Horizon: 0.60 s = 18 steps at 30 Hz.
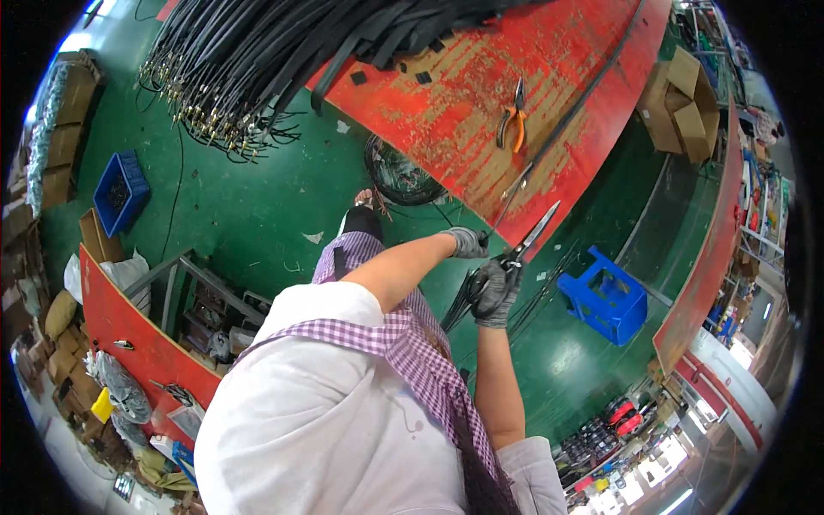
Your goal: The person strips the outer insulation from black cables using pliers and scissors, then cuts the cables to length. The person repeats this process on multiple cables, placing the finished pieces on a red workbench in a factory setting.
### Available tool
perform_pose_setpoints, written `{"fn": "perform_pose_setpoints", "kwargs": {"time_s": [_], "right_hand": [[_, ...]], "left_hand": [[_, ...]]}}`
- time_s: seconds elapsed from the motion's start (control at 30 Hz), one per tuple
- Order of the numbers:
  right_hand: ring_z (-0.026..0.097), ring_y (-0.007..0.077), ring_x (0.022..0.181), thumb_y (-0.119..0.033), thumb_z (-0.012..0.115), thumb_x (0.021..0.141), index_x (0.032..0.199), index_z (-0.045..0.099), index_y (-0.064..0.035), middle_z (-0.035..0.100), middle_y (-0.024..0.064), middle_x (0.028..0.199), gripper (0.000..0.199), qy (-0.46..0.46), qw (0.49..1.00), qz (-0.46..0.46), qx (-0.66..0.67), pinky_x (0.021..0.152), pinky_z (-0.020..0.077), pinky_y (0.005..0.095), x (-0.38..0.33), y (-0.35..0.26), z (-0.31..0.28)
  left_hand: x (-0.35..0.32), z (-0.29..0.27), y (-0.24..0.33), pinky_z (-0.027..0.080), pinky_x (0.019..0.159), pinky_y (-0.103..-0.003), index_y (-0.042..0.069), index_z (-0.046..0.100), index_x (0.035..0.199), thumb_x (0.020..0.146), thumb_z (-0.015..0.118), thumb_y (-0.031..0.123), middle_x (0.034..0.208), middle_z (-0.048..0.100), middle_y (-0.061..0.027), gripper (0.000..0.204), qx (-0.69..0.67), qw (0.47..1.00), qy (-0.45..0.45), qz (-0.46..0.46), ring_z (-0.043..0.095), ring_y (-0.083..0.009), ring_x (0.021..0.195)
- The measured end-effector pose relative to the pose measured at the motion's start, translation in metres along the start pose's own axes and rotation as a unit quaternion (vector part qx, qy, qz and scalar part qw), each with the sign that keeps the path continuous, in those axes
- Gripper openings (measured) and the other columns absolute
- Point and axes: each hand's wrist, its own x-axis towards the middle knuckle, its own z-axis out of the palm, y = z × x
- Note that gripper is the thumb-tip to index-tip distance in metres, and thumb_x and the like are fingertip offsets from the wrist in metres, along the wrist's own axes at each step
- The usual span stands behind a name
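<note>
My left hand (468, 243), in a grey glove, is closed round a black cable (518, 182) at the near corner of the red worn table (481, 154). The cable runs away from it along the tabletop. Just right of it my right hand (494, 292), also gloved, grips a pair of scissors (537, 230). Their blades point away to the right, past the table corner, and look nearly together. A bunch of thin black cables (459, 302) hangs beside the right hand; whether that hand touches it I cannot tell. Orange-handled pliers (512, 124) lie on the table.
A large heap of black cables (257, 60) with brass-coloured ends overhangs the table's far left. Beneath the table edge sits a coil of wire (403, 172). A blue stool (605, 296) stands to the right, a blue crate (120, 193) to the left, an open carton (682, 107) far right.
</note>
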Motion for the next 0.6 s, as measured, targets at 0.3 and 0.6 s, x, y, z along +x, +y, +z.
{"fn": "perform_pose_setpoints", "kwargs": {"time_s": [0.3, 0.6], "right_hand": [[0.045, 0.0094, 0.046, -0.011, 0.052, 0.077, 0.093, 0.046, -0.0102, 0.048, 0.0008, 0.059, 0.017, -0.072, 0.994, 0.069, 0.049, 0.038, 0.036, 0.021, -0.001, 0.05, -0.11], [0.046, 0.0126, 0.054, -0.007, 0.049, 0.074, 0.086, 0.047, -0.0093, 0.046, 0.0005, 0.062, 0.013, -0.192, 0.974, -0.026, -0.117, 0.048, 0.0383, 0.0264, 0.054, 0.079, -0.09]], "left_hand": [[-0.184, 0.067, -0.058, 0.042, 0.071, -0.033, 0.009, 0.048, 0.106, 0.081, 0.036, 0.04, 0.09, 0.055, -0.017, 0.042, 0.169, 0.977, -0.034, -0.128, 0.055, -0.0282, 0.077], [-0.241, 0.14, -0.036, 0.043, 0.066, -0.032, 0.008, 0.049, 0.104, 0.082, 0.042, 0.026, 0.084, 0.056, -0.0146, 0.029, -0.095, 0.932, 0.329, -0.12, 0.056, -0.0257, 0.077]]}}
